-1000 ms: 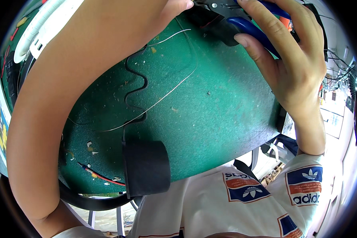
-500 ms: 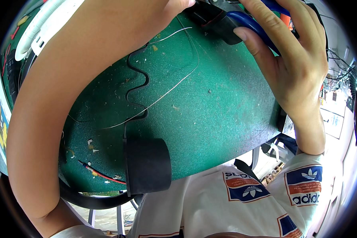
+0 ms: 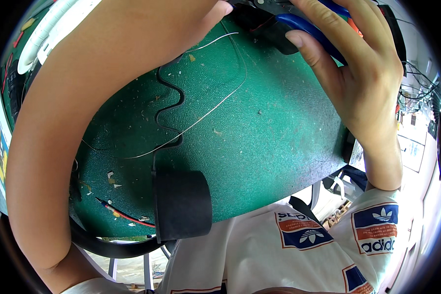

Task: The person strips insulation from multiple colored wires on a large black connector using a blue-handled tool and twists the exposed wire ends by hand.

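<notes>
At the top right, my right hand (image 3: 360, 68) is closed around blue-handled pliers (image 3: 311, 34); their grey metal joint shows by the top edge and the jaws are out of sight. My left hand (image 3: 219, 12) lies at the top edge, mostly cut off. Its thumb is bent near the pliers' head, and what it pinches cannot be made out. Below the pliers is a dark, rounded black piece (image 3: 279, 39) with a thin red line on it. A thin silvery wire (image 3: 206, 115) curves over the green mat (image 3: 274, 142).
A black cylinder (image 3: 183, 206) stands at the mat's near edge, with a wavy black strip (image 3: 181, 98) running from it. Left of it lie a red-and-black lead (image 3: 127, 215) and pale scraps (image 3: 111, 179). A white curved part (image 3: 49, 29) sits at the far left. Dark cables (image 3: 421, 88) hang at the right.
My left arm has shifted slightly left, its thumb moving left and down a little. The pliers and my right hand have moved slightly left; the grip stays the same.
</notes>
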Demonstrator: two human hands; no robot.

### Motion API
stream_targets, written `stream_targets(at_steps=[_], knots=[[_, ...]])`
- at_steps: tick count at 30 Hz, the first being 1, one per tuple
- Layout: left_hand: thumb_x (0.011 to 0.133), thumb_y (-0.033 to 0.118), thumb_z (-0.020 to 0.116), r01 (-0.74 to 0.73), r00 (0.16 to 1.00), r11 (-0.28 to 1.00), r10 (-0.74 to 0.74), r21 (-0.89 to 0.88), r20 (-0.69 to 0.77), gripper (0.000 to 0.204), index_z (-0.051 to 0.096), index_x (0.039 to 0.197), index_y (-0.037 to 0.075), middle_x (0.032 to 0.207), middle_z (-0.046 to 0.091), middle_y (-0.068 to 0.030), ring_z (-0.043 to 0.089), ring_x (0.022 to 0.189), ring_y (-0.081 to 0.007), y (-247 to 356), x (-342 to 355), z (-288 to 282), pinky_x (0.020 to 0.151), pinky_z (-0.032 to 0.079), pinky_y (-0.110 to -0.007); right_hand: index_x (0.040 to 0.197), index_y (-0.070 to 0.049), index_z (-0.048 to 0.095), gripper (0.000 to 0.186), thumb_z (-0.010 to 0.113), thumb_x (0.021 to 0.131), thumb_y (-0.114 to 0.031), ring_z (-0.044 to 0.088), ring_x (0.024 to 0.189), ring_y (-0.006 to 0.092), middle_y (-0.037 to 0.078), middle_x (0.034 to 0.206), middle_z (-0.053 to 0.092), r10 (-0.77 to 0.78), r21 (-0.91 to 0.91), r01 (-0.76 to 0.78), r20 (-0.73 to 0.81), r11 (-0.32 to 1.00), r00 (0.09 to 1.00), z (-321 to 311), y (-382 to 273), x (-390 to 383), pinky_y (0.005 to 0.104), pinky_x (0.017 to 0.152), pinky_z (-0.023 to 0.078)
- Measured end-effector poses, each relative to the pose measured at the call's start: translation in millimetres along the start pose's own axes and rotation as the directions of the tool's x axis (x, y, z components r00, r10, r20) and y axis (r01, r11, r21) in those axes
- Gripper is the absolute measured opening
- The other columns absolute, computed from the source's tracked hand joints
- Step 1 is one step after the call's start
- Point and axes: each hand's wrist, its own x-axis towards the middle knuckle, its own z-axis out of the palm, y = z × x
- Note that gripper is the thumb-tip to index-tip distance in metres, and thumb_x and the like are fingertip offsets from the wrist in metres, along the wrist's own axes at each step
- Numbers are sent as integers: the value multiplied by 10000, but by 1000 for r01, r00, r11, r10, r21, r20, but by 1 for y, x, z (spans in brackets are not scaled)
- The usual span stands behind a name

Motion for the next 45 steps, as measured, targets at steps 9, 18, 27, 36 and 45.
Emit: stream_targets(at_steps=[9, 18, 27, 36, 45], knots=[[830, 9, 707, -53, 998, 999, 53, 11, 28, 142, 667, 966, 4, 1102, 555, -192, 523, 1226, -388, 0, -1, -2, 1060, 391, -496, 1133, -20, 739, 442, 847, 766, -241, 640, 917, 343, 178, 1076, 642, -63, 35, 66, -71, 997, 995, 6, 4, 3, 423, 800, 539], [840, 17, 702, -71, 997, 997, 71, -25, -7, 142, 664, 976, -2, 1110, 558, -196, 517, 1232, -385, -4, -4, 2, 1072, 379, -494, 1144, -45, 740, 435, 849, 760, -217, 660, 856, 314, 144, 1051, 656, -29, 14, 29, -22, 999, 999, 2, 2, 3, 415, 753, 542], [825, -9, 705, -21, 999, 994, 25, -110, 35, 144, 658, 961, 1, 1118, 559, -202, 521, 1238, -385, 7, 3, -6, 1068, 381, -489, 1133, -19, 746, 398, 843, 800, -215, 669, 761, 301, 147, 938, 671, 150, 197, -171, 114, 966, 982, -11, 0, 8, 377, 659, 546], [833, -13, 688, -95, 995, 991, 91, -93, -45, 124, 650, 950, 4, 1114, 562, -201, 526, 1238, -381, -5, -4, 4, 1063, 387, -489, 1135, 9, 738, 394, 833, 826, -214, 669, 717, 294, 149, 899, 679, 160, 149, -190, 188, 970, 969, -4, 1, 13, 365, 644, 542], [837, 27, 700, 30, 999, 998, -29, -53, 23, 126, 643, 949, 24, 1096, 578, -185, 538, 1241, -378, 9, 1, -2, 1053, 396, -484, 1185, 0, 713, 406, 724, 939, -324, 695, 966, 258, 140, 1062, 715, 199, 487, -345, 327, 803, 924, -9, 17, -33, 347, 883, 532]])
